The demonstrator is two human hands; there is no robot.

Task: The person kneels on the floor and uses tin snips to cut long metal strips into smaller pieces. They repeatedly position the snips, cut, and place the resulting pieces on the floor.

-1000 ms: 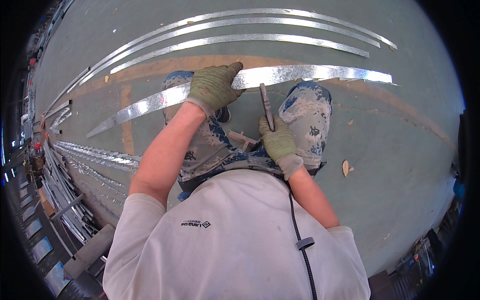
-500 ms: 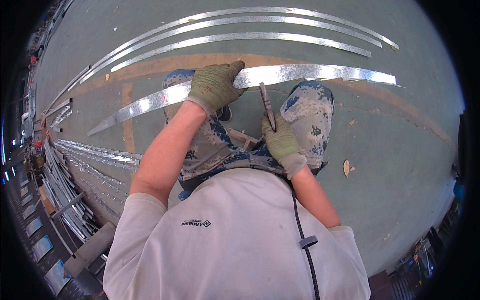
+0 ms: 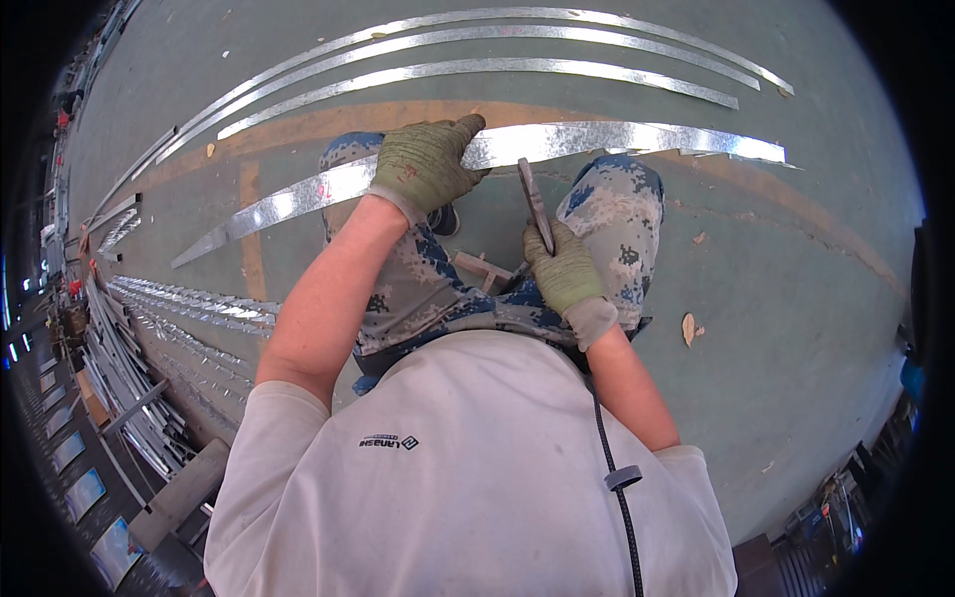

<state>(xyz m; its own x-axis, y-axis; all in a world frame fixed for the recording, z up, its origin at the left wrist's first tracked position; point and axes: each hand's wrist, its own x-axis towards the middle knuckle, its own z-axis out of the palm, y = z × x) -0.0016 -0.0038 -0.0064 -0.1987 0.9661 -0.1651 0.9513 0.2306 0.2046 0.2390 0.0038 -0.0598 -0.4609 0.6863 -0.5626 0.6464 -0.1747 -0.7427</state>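
Note:
A long shiny metal strip [image 3: 552,142] lies across in front of my knees. My left hand [image 3: 425,164], in a green work glove, is closed around the strip left of its middle, thumb toward the far side. Red marks show on the strip just left of that hand. In my gloved right hand [image 3: 563,263] is a slim dark metal tool [image 3: 535,204], its kind not clear. The tool points away from me, its tip close to the strip's near edge; whether they touch I cannot tell. Thin slivers of metal show under the strip's right part.
Beyond my knees, three similar strips [image 3: 477,66] lie on the green floor [image 3: 776,328]. At the left are more shiny strips [image 3: 199,306] and a pile of metal bars [image 3: 134,388]. A small wooden piece [image 3: 481,267] sits between my legs. Dry leaves [image 3: 688,329] lie at the right.
The whole picture has shifted slightly. Both hands keep nearly the same grip and place, and the tool's tip is still beside the strip.

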